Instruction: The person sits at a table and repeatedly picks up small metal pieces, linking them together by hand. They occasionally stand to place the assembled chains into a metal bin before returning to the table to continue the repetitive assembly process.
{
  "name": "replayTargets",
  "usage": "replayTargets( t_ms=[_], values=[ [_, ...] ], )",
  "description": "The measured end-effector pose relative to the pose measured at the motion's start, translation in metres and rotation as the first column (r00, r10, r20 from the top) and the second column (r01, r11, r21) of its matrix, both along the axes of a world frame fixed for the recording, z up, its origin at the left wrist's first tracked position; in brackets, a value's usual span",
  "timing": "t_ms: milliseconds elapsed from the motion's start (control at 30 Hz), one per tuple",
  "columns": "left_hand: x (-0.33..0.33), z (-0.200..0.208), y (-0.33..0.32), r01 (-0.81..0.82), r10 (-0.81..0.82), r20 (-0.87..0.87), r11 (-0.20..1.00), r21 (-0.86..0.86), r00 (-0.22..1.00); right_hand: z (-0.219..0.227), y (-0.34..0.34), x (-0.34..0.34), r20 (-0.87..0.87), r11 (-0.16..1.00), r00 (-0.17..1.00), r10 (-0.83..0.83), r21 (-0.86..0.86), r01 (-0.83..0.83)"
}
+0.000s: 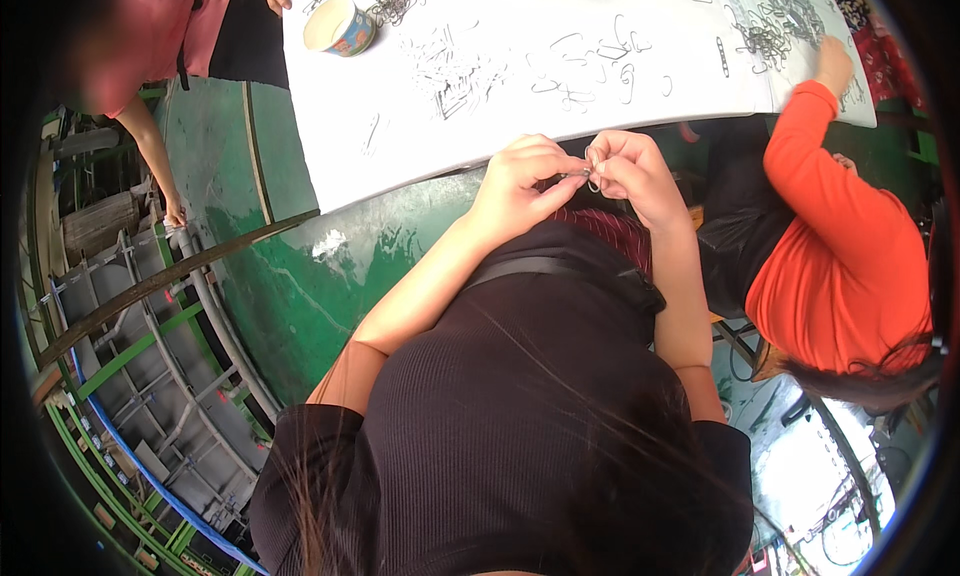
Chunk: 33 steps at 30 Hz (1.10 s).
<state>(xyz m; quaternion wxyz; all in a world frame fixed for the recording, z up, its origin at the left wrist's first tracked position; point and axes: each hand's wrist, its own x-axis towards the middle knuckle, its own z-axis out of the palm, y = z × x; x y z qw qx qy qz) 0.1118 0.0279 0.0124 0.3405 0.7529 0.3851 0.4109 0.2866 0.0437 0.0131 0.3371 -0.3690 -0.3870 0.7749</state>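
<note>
1. The left hand (530,181) and right hand (636,179) pinch a small metal wire piece (594,185) between their fingertips.
2. The step seems to be fine two-handed fitting; the next move likely calls for steady fingertips.
3. Beyond, loose wire hooks (627,76) lie scattered across the white surface (345,181).
4. Farther left stands a tub (352,40).

The worktop (345,171) is white, the hooks (767,48) dark grey. The tub (350,34) shows cream and patterned blue. The floor (285,316) is green, blotched white. Black top (480,416), orange-red top (850,296), pink top (140,26); dark red cloth (612,233), finely striped.
</note>
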Motion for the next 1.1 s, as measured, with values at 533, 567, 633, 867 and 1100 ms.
replayTargets(
  t_ms=[533, 567, 633, 867, 1100],
  values=[
    [-0.006, -0.014, 0.005, -0.045, 0.037, 0.03, 0.955, 0.292, 0.999, 0.007, -0.02, -0.023, 0.095, 0.416, 0.811, -0.577, 0.889, 0.192],
    [-0.008, -0.018, 0.006, -0.091, 0.065, 0.096, 0.95, 0.297, 0.993, 0.01, -0.022, -0.023, 0.091, 0.407, 0.804, -0.588, 0.892, 0.197],
    [-0.023, -0.046, 0.01, -0.211, 0.205, 0.05, 0.949, 0.232, 0.977, 0.015, -0.023, -0.02, 0.076, 0.381, 0.783, -0.617, 0.899, 0.214],
    [-0.062, -0.083, 0.083, -0.398, 0.461, -0.502, 0.887, 0.234, 0.732, 0.01, -0.015, -0.018, 0.167, 0.478, 0.799, -0.578, 0.863, 0.165],
    [-0.073, -0.09, 0.086, -0.41, 0.399, -0.471, 0.908, 0.085, 0.787, 0.005, -0.017, -0.011, 0.24, 0.572, 0.8, -0.55, 0.806, 0.152]
  ],
)
